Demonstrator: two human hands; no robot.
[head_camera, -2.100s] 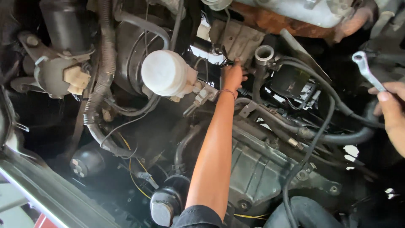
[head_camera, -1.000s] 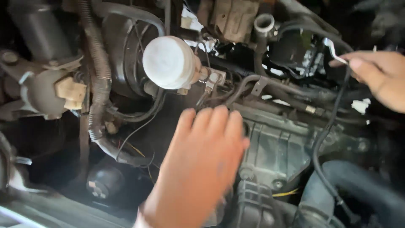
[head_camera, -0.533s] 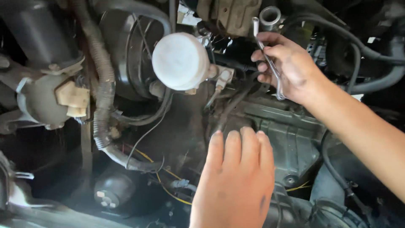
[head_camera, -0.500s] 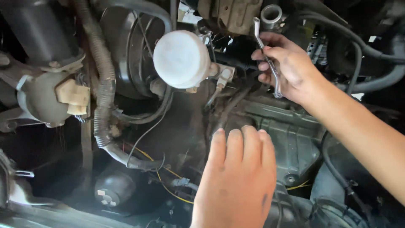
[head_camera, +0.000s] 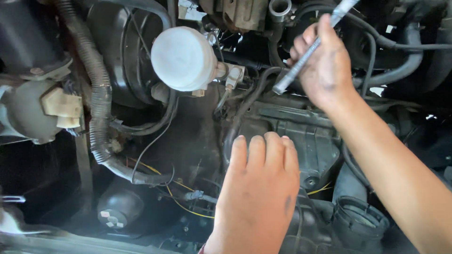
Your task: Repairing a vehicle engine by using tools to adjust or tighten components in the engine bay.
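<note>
I look down into an engine bay. My left hand [head_camera: 261, 188] lies flat, fingers together, on a dark metal housing [head_camera: 310, 141] at the lower middle and holds nothing. My right hand [head_camera: 325, 66] is at the upper right, closed around a silver wrench [head_camera: 306, 51] that slants from the top edge down to the left. Its lower end sits near a black hose [head_camera: 245, 108] beside the white round reservoir cap [head_camera: 183, 59].
A ribbed black conduit [head_camera: 96, 108] runs down the left side. A grey part with a cream connector [head_camera: 63, 108] sits at far left. Yellow wires [head_camera: 183, 202] cross below. Black hoses [head_camera: 405, 61] fill the upper right; a round black opening [head_camera: 360, 223] lies at the lower right.
My left hand pulled back from deep in the bay and now rests flat on the housing. My right hand brought the wrench from the right edge towards the middle.
</note>
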